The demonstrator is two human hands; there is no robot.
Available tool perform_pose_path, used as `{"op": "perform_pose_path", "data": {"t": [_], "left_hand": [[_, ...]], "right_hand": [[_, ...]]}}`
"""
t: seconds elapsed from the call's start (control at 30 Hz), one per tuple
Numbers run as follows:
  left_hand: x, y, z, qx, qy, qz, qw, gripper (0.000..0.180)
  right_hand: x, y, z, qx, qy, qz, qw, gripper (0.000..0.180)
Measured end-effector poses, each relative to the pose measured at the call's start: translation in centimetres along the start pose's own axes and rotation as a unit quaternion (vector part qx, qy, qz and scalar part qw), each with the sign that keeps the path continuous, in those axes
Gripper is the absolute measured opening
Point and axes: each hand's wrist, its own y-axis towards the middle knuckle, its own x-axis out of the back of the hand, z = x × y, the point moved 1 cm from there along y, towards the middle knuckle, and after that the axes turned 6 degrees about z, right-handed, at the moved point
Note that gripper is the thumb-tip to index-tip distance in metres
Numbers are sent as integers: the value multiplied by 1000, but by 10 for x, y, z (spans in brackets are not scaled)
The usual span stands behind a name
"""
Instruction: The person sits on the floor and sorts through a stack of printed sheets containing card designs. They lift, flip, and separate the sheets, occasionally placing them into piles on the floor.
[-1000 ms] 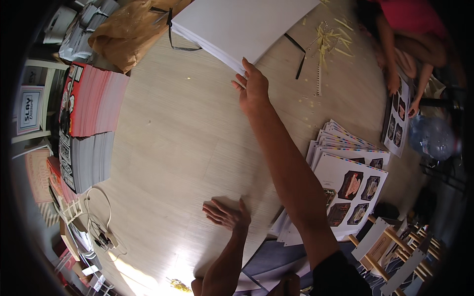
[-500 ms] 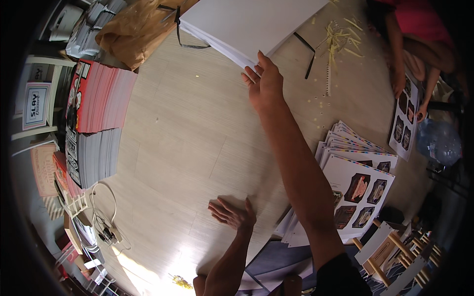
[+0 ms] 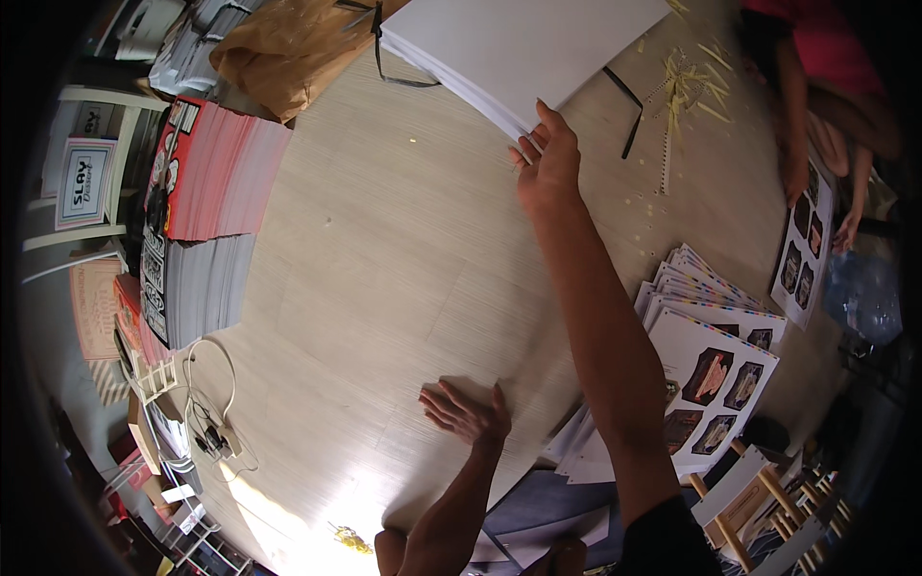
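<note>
At the far middle lies a thick stack of white paper (image 3: pixel 523 58), cut off by the upper edge of the view. My right hand (image 3: pixel 550 163) reaches out to its near corner and pinches it, with the fingers curled at the paper's edge. How many sheets sit in that grip cannot be made out. My left hand (image 3: pixel 468 413) rests on the pale wooden floor (image 3: pixel 355 259) with its fingers spread, holding nothing. Beside my right forearm, a fanned pile of printed sheets (image 3: pixel 715 374) shows dark framed pictures.
Piles of red and grey printed sheets (image 3: pixel 226 173) line the left, near brown wrapping paper (image 3: pixel 269 53). A black strap (image 3: pixel 629 115) and yellow paper strips (image 3: pixel 682 91) lie right of the stack. A cable (image 3: pixel 226 374) curls at lower left. Another person's arms (image 3: pixel 795 144) handle a printed sheet (image 3: pixel 802 250).
The whole scene has shifted slightly to the right in the view. My right hand stays at the stack's corner, and my left hand stays flat on the floor.
</note>
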Motion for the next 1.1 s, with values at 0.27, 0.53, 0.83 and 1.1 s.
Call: {"op": "perform_pose_path", "data": {"t": [0.27,0.53,0.83,1.1], "left_hand": [[3,-1,1,-5,-11,2,1000,110],[3,0,-1,-2,-11,7,1000,109],[4,-1,0,-8,-20,11,1000,108],[4,0,-1,-11,-20,5,1000,108]], "right_hand": [[-2,-6,2,16,13,35,999,67],[-2,-7,1,31,16,51,998,71],[-3,-6,0,27,-20,55,998,65],[1,0,-7,9,-75,18,997,63]]}}
